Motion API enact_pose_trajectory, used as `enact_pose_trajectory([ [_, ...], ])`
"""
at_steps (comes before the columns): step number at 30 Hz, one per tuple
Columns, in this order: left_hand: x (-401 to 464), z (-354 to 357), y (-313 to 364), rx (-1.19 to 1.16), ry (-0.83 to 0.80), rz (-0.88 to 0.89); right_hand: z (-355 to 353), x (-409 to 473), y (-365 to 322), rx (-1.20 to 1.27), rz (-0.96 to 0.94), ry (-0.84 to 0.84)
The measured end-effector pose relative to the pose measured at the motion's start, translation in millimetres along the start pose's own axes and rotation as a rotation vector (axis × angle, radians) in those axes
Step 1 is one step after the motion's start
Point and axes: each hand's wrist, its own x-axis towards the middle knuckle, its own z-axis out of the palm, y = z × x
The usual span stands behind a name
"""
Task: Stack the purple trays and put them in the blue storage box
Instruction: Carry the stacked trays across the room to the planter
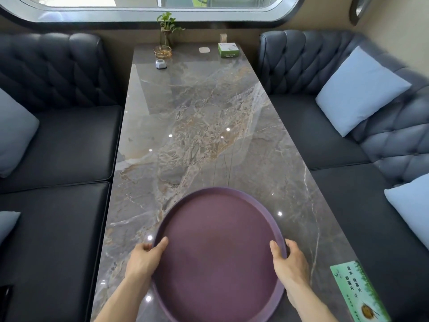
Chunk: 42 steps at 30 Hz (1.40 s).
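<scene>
At the near end of the long marble table (197, 126), one round purple tray (218, 254) sat open side up, looking slightly longer along the table's length. The left hand (145, 259) and right hand (289, 259) each clasped its rim on opposite sides, thumbs inside. Whether more trays lay beneath it could not be told. Two dark tufted sofas (58, 140) flanked the table, with four pale blue cushions (358, 91) partly visible, under a curved window (160, 3).
</scene>
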Motion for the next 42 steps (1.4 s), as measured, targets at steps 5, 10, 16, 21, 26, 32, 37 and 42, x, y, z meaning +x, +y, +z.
enact_pose_trajectory([
  [5,-8,-12,14,-0.149,0.077,0.036,-12,5,-43,0.085,-0.137,-0.023],
  [10,-25,-44,58,-0.292,0.108,0.119,-33,6,-110,0.225,-0.242,-0.042],
  [16,-53,-105,125,-0.4,0.182,0.282,-74,-23,-196,0.279,-0.353,-0.027],
  [21,-88,-158,176,-0.466,0.216,0.388,-120,-62,-259,0.275,-0.474,0.031],
  [26,-125,-199,210,-0.562,0.198,0.565,-164,-103,-303,0.356,-0.586,0.06],
  [32,-157,-226,229,-0.601,0.229,0.706,-192,-132,-323,0.465,-0.648,0.083],
  [37,-171,-227,237,-0.61,0.221,0.708,-207,-137,-320,0.494,-0.619,0.108],
  [42,-191,-201,252,-0.603,0.171,0.723,-237,-126,-300,0.536,-0.577,0.138],
])
